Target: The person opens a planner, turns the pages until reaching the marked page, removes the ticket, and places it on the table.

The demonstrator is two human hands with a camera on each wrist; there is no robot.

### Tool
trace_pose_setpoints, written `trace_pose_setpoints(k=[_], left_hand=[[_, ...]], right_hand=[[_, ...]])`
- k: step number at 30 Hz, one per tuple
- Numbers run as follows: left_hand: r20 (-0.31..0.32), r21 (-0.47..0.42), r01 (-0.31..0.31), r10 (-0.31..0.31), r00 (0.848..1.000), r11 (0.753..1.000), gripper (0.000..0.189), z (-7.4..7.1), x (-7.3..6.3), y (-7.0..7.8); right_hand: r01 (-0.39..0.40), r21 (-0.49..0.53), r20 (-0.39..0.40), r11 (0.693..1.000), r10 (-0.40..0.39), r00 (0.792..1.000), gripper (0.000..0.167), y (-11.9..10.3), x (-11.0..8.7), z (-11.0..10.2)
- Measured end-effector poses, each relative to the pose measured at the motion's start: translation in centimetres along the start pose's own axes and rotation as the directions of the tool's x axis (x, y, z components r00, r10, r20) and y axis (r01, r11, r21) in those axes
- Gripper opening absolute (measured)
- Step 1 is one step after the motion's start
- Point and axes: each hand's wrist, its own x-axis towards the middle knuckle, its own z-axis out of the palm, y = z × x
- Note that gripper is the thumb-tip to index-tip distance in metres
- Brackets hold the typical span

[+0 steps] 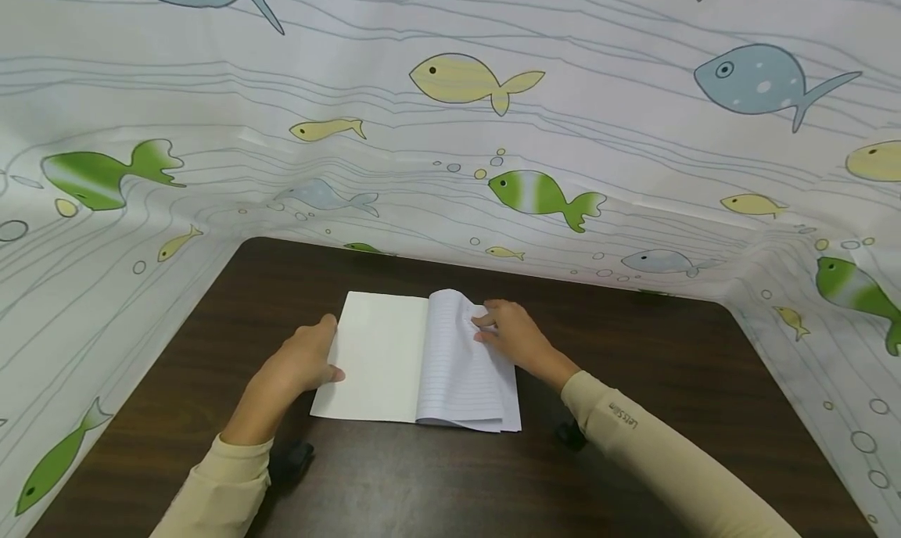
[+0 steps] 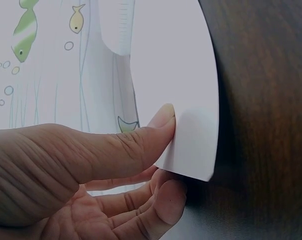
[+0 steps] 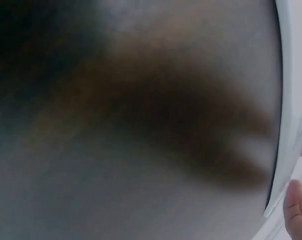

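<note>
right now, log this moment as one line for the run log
notebook: open on table | left hand: pinches blank left side at outer edge | right hand: touches lined page, grip unclear

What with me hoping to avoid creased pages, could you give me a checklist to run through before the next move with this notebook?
1. Notebook lying open on the table: ok.
2. Left hand holding the blank left side: ok, thumb above and fingers beneath its edge.
3. Right hand at the lined page: ok, fingers at its upper outer part.
4. Lined page flat: not ok, it bows up.
5. Only one sheet in the right hand's fingers: cannot tell.
6. Clear right wrist view: not ok, mostly dark blur.
</note>
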Motion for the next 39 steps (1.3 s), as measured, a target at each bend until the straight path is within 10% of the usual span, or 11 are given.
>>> trace_pose_setpoints(k=[19,39], left_hand=[[-0.006,-0.002,-0.002,0.002,1.0,1.0,0.074,0.0,0.0,-0.1],[0.002,-0.027,-0.056,0.056,0.998,0.998,0.068,-0.5,0.1,-0.9]], right_hand=[[0.0,0.325,-0.242,0.946,0.083,0.967,0.035,-2.3,1.5,-2.4],[-0.057,0.577,-0.119,0.814,0.153,0.981,0.023,-6.2,3.3,-2.8]])
